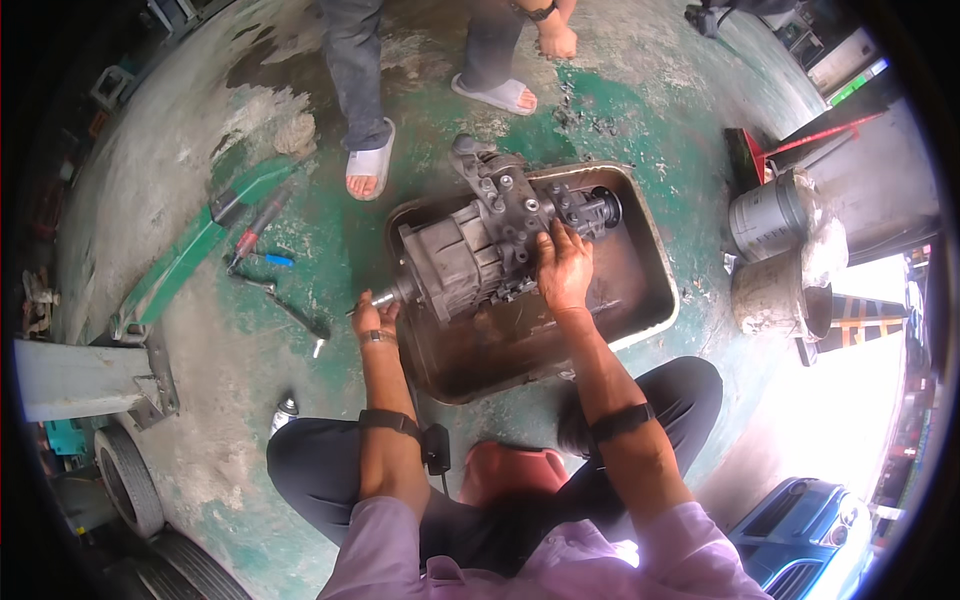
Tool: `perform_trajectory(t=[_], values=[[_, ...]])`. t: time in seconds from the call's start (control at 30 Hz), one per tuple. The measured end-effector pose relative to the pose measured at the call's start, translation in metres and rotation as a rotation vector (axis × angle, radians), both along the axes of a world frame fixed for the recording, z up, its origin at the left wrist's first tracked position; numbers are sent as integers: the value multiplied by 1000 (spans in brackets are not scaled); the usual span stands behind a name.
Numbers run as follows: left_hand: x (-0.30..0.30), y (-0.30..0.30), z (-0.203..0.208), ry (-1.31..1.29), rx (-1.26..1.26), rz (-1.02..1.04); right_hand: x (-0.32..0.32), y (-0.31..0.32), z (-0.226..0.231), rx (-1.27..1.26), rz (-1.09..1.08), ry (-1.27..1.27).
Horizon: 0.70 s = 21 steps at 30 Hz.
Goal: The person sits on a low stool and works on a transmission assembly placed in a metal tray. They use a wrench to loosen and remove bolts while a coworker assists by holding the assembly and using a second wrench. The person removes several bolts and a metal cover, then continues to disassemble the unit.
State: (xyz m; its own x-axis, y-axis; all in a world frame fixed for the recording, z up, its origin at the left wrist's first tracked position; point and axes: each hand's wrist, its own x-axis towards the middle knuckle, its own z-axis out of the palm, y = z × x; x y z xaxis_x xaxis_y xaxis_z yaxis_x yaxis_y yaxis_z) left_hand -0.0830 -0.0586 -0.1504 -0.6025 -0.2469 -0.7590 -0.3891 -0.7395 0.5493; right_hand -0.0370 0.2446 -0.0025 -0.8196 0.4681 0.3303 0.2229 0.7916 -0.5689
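Grey cast-metal gearbox (455,260) across a brown rectangular metal tray (640,290), left hand (376,316) closed round its silvery shaft (393,292), right hand (565,268) on top, can't tell if clasping; looks like steadying, next move wants balance

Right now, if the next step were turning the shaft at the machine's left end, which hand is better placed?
Probably the left hand: it's at the shaft, while the right hand rests farther right on the machine.

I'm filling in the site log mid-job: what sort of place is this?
Most likely a vehicle repair workshop: a gearbox-like metal unit over a tray, tyres at lower left, and a blue vehicle at lower right.
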Motion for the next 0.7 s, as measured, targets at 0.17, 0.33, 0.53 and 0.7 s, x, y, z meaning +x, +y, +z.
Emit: perform_trajectory(t=[0.17, 0.33, 0.53, 0.7], values=[[-21, 16, 23, 7, -83, -4, 6, 16, -13, 8, -41, 17], [-46, 38, 52, 65, -136, -50, 0, 42, -19, -84, -77, -35], [-73, 57, 70, 155, -230, -181, -7, 64, -18, -273, -137, -60], [-67, 50, 66, 107, -252, -148, -5, 58, -21, -192, -119, -6]])
